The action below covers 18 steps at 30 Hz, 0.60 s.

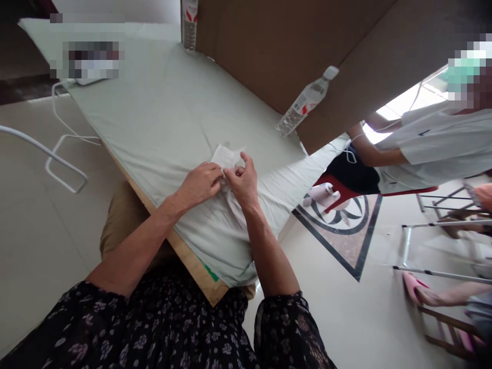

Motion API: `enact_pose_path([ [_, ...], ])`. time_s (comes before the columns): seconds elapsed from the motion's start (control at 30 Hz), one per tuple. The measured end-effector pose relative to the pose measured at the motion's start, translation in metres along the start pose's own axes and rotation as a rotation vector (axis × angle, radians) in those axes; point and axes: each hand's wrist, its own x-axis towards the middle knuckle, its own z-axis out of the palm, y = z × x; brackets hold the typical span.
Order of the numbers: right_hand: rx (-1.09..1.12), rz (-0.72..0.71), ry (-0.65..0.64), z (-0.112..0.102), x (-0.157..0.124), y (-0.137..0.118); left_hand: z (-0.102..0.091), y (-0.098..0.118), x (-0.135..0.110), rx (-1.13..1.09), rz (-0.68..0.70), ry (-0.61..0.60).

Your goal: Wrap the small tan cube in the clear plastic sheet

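Observation:
A small, thin white piece (223,155), like tissue or a clear plastic wrapper, lies between my two hands over the cloth-covered table. My left hand (202,182) pinches its near edge with thumb and fingers together. Close against it, my right hand (244,182) also pinches the piece between thumb and a finger, with the index finger raised. The fingers hide part of it, so its exact kind cannot be made out. Under both hands the pale green cloth (161,113) is wrinkled.
A large brown cardboard panel (261,51) stands across the table. Against it are a clear water bottle (305,105), tilted in view, and another bottle (189,25). A white device (96,72) with a cable sits far left. At right, a person in a white shirt (434,146) sits nearby.

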Motion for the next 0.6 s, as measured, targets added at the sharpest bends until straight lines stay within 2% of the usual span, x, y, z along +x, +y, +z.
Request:
enact_pose_path([
  [0.2, -0.054, -0.017, -0.011, 0.000, -0.003, -0.010, 0.007, -0.006, -0.001, -0.146, -0.042, 0.063],
  [0.4, -0.078, -0.019, -0.231, -0.008, -0.009, -0.017, 0.016, -0.006, -0.005, -0.308, -0.164, 0.148],
  [0.5, -0.206, -0.109, -0.291, -0.010, -0.008, -0.019, 0.016, -0.005, -0.008, -0.402, -0.206, 0.188],
  [0.6, -0.449, -0.226, -0.342, -0.012, -0.008, -0.027, 0.015, -0.006, -0.008, -0.494, -0.370, 0.277],
])
